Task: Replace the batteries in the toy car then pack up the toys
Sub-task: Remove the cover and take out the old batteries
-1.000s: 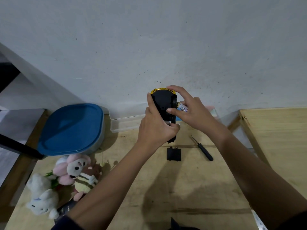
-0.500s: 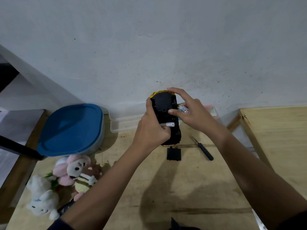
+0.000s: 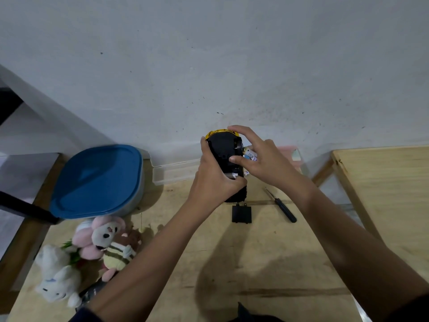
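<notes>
The toy car (image 3: pixel 224 148) is held upside down above the table, black underside toward me, yellow body showing at its far end. My left hand (image 3: pixel 214 180) grips it from the left, and a white battery (image 3: pixel 232 175) shows at its fingertips. My right hand (image 3: pixel 262 159) holds a white-and-blue battery (image 3: pixel 250 155) in its fingers while its thumb presses on the car's underside. The black battery cover (image 3: pixel 241 214) lies flat on the table just below the car. A black screwdriver (image 3: pixel 282 209) lies to the cover's right.
A blue-lidded container (image 3: pixel 97 182) stands at the left, a clear plastic tray (image 3: pixel 174 170) against the wall. Several plush toys (image 3: pixel 102 242) lie at the front left. A second wooden table (image 3: pixel 390 194) stands at the right, across a gap.
Both hands and the car have shifted slightly. The right thumb moved down the car's underside, and the white battery at the left fingertips came into view.
</notes>
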